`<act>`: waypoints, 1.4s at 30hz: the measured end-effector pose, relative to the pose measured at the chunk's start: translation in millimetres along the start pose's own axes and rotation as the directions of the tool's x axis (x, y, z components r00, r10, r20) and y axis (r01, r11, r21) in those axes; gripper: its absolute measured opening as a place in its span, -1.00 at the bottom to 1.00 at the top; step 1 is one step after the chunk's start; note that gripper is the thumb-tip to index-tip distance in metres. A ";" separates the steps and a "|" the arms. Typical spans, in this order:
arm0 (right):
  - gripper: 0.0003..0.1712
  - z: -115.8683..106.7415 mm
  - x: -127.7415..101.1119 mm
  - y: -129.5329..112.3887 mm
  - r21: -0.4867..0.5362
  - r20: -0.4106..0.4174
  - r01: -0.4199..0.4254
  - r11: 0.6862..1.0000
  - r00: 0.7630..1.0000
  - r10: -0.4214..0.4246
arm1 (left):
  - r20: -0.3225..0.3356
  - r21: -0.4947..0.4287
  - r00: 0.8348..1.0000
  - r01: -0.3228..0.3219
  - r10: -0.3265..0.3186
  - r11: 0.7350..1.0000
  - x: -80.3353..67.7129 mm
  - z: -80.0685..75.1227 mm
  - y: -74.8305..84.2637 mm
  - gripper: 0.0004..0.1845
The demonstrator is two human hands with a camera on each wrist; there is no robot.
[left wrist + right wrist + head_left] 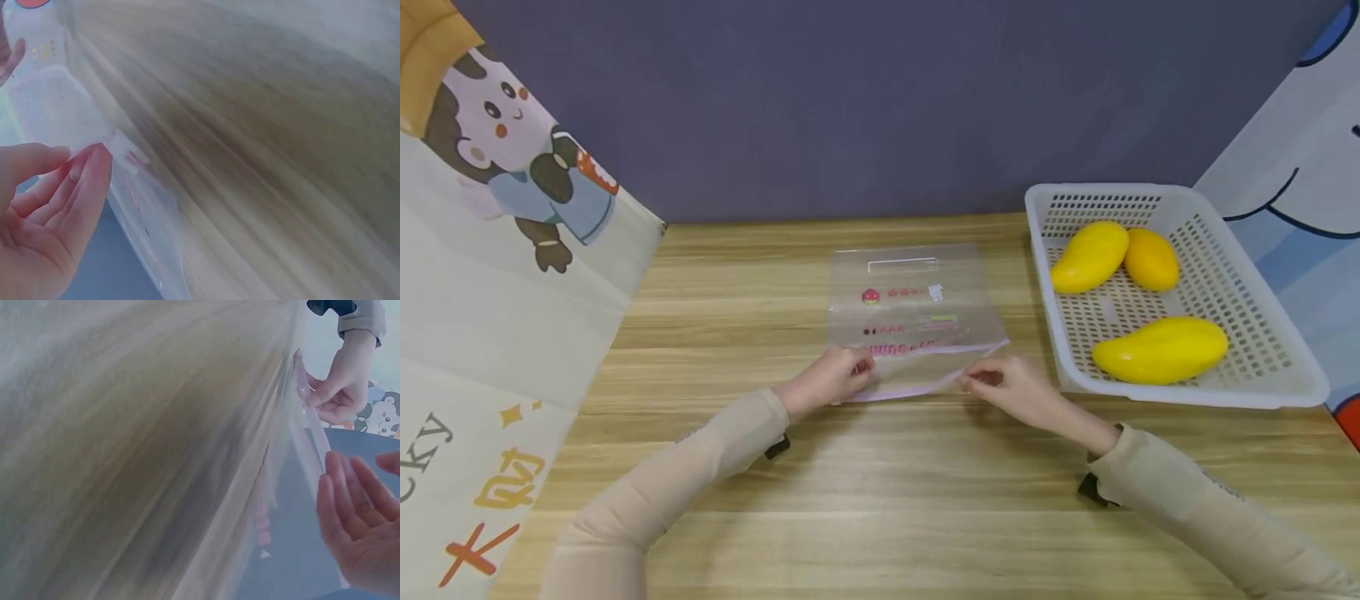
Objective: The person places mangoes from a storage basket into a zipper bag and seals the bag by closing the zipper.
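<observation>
Looking in from my end, I take the big pieces first: a dark panel [850, 108] fills the top of the head view, and the wooden table [820, 517] spreads below it to the bottom edge. At right of the frame stands a white basket [1195, 397], off to the side, which I judge leaves the middle free for handwork. The clear printed bag [917, 312] lies flat at the centre, its pink-edged rim toward the bottom, presumably so both hands reach it easily.

My left hand [831, 379] pinches the bag's lower-left corner between thumb and fingers, likely to steady it. My right hand [1018, 392] grasps nothing that I can make out: the right wrist view shows loosely bent fingers near the rim, with the thumb apart.

Three mangoes sit in the basket: one upper left [1091, 257], one beside it [1152, 260], partly covered by its neighbour, and one lower down [1161, 350].

I can't read the small print on the bag, nor tell whether its two layers are parted. The right thumb is cut off in its wrist view, and both wrist pictures are hazy.
</observation>
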State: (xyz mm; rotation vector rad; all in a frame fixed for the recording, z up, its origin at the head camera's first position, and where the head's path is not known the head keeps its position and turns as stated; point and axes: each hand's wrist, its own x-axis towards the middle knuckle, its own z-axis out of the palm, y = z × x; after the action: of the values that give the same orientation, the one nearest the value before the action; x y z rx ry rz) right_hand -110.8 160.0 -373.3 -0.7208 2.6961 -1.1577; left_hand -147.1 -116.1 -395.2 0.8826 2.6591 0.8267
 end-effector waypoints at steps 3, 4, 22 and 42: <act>-0.75 2.0 1.3 1.0 0.053 0.053 -0.050 0.997 0.997 0.048 | 0.007 -0.082 0.999 0.038 -0.038 0.996 -0.3 -2.0 2.0 -0.89; -0.73 3.0 2.1 1.4 0.086 0.076 -0.077 0.993 0.995 0.070 | 0.008 -0.108 0.999 0.048 -0.047 0.993 -0.6 -2.6 2.6 -0.88; -0.46 24.2 32.6 -9.6 0.660 0.187 -0.439 0.609 0.882 0.433 | -0.008 -0.231 0.996 0.082 -0.086 0.970 -0.4 -2.2 10.5 -0.91; -0.59 39.3 40.4 26.8 0.846 0.051 -0.284 0.451 0.885 0.462 | -0.142 -0.525 0.955 0.150 -0.260 0.838 2.3 -15.7 11.6 -0.90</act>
State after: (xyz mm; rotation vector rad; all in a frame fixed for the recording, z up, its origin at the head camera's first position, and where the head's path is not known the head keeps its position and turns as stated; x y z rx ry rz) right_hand -145.1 131.2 -416.8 0.1678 1.7963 -2.1542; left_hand -149.2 -114.0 -375.8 0.3814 2.4307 1.5367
